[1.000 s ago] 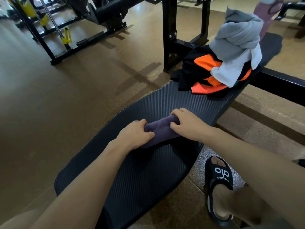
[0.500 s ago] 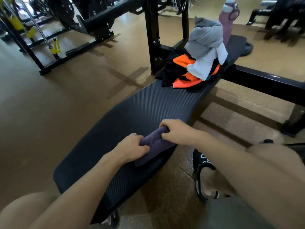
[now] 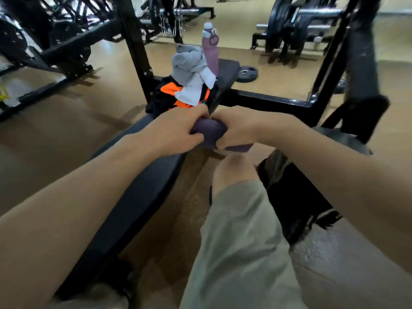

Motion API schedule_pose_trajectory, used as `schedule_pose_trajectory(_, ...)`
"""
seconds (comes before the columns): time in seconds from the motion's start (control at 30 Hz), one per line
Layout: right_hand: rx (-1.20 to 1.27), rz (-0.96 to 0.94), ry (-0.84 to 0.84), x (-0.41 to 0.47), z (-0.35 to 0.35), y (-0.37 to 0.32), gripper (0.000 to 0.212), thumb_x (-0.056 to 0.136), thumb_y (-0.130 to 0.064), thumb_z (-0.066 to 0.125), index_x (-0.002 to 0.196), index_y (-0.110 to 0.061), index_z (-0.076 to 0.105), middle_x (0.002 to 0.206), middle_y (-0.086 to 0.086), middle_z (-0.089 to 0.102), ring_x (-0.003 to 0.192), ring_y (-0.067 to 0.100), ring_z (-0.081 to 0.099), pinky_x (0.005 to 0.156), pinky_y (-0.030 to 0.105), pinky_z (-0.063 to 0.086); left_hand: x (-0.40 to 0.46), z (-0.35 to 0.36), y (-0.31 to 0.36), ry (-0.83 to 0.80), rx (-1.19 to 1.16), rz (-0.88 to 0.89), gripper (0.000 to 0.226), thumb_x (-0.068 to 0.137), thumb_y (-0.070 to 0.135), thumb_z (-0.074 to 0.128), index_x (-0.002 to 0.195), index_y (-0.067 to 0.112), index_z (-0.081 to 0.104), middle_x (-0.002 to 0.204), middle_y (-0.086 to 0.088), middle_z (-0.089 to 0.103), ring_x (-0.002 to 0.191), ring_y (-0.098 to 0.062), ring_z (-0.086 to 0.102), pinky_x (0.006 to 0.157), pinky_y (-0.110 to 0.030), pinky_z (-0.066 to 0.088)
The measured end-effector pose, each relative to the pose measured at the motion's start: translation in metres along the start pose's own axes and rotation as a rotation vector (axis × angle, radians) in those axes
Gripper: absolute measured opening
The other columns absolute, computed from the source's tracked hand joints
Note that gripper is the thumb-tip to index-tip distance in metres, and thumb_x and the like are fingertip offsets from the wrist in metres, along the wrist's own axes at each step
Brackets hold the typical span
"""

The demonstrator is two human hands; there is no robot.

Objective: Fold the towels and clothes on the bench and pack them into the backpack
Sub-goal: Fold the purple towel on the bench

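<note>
A: What is showing up big on your screen?

B: I am looking at the long black bench running away from me. Black gym frames are standing around it on the brown floor.

A: And on the bench?

B: A pile of clothes is sitting at the far end, grey and white on top, orange and black under. A pink bottle is standing upright just behind the pile.

A: Where is the towel?

B: The purple towel is sitting rolled up between the two hands, at the right edge of the bench, in front of the pile.

A: Are the hands holding it?

B: Yes. The left hand is squeezing its left end. The right hand is squeezing its right end. A knee in grey shorts is sticking out below them.
</note>
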State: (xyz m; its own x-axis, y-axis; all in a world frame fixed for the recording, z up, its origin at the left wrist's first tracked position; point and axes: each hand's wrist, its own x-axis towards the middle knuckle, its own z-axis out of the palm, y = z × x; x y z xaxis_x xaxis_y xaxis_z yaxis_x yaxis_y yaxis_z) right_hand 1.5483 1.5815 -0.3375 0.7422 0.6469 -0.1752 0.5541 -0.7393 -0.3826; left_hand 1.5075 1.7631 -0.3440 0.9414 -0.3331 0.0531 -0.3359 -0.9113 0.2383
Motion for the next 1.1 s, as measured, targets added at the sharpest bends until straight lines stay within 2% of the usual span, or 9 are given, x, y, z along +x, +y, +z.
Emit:
schedule_pose_trajectory(0.23,0.162,0.058,0.300,-0.101,0.044,0.063,0.026,0.088,-0.033,0.067,0.105,-0.034,0.048,0.087,-0.017,0.053,0.077,0.006,0.054,0.062,0.014,0.035,0.040,0.046,0.068,-0.143,-0.059,0.231,0.038,0.079,0.022,0.060,0.117,0.025,0.055,0.106,0.003,0.064,0.097,-0.021,0.060,0.079,-0.038,0.048)
schedule_pose_trajectory(0.4,0.010,0.363,0.132,-0.122,0.130,0.122,0.025,0.087,-0.032,0.064,0.106,-0.019,0.054,0.109,0.005,0.065,0.099,0.029,0.063,0.077,0.036,0.050,0.040,0.106,0.096,-0.322,0.029,0.243,0.053,0.088,0.033,0.068,0.136,0.026,0.047,0.121,-0.005,0.063,0.107,-0.028,0.061,0.088,-0.043,0.051)
schedule_pose_trajectory(0.57,-0.147,0.662,0.009,-0.119,0.202,0.171,0.045,0.092,-0.023,0.056,0.135,-0.013,0.047,0.131,0.011,0.056,0.117,0.034,0.058,0.088,0.037,0.050,0.056,0.145,0.098,-0.416,-0.051,0.203,0.067,0.094,0.047,0.064,0.149,0.032,0.031,0.137,-0.006,0.056,0.115,-0.028,0.060,0.092,-0.047,0.054)
schedule_pose_trajectory(0.67,-0.191,0.757,-0.040,-0.102,0.217,0.189,0.052,0.095,-0.016,0.052,0.144,-0.012,0.038,0.140,0.012,0.049,0.129,0.033,0.047,0.098,0.039,0.043,0.084,0.160,0.107,-0.371,-0.068,0.162,0.065,0.090,0.058,0.065,0.135,0.022,0.036,0.119,-0.004,0.060,0.101,-0.027,0.063,0.076,-0.045,0.056)
schedule_pose_trajectory(0.77,-0.228,0.817,-0.038,-0.084,0.227,0.201,0.053,0.097,-0.015,0.046,0.149,-0.011,0.035,0.142,0.013,0.049,0.131,0.033,0.045,0.102,0.041,0.041,0.114,0.176,0.123,-0.257,-0.022,0.182,0.050,0.095,0.054,0.059,0.122,0.016,0.040,0.104,-0.001,0.051,0.084,-0.026,0.057,0.059,-0.037,0.044)
schedule_pose_trajectory(0.83,-0.243,0.840,-0.031,-0.075,0.232,0.202,0.048,0.098,-0.013,0.043,0.146,-0.009,0.040,0.140,0.015,0.052,0.130,0.034,0.046,0.101,0.042,0.042,0.131,0.186,0.129,-0.195,-0.056,0.262,0.027,0.101,0.038,0.054,0.115,0.016,0.046,0.105,-0.005,0.055,0.089,-0.030,0.059,0.059,-0.036,0.038)
schedule_pose_trajectory(0.9,-0.256,0.833,-0.006,-0.067,0.238,0.203,0.044,0.098,-0.012,0.044,0.142,-0.008,0.044,0.137,0.015,0.055,0.128,0.035,0.048,0.102,0.042,0.041,0.145,0.188,0.131,-0.177,-0.147,0.344,0.009,0.102,0.026,0.051,0.099,0.019,0.045,0.084,0.001,0.051,0.081,-0.029,0.057,0.059,-0.034,0.033)
schedule_pose_trajectory(0.97,-0.271,0.801,0.014,-0.063,0.244,0.206,0.040,0.099,-0.013,0.043,0.139,-0.009,0.048,0.135,0.014,0.056,0.126,0.035,0.050,0.104,0.042,0.037,0.157,0.186,0.133,-0.214,-0.165,0.415,0.013,0.101,0.024,0.050,0.091,0.022,0.044,0.069,0.008,0.039,0.071,-0.024,0.048,0.061,-0.034,0.032)
schedule_pose_trajectory(1.1,-0.211,0.815,-0.049,-0.072,0.261,0.206,0.044,0.098,-0.013,0.044,0.143,-0.013,0.043,0.138,0.013,0.055,0.128,0.034,0.049,0.109,0.042,0.032,0.175,0.181,0.133,-0.327,-0.306,0.299,0.016,0.100,0.017,0.049,0.089,0.014,0.060,0.077,-0.002,0.054,0.077,-0.025,0.053,0.064,-0.032,0.033)
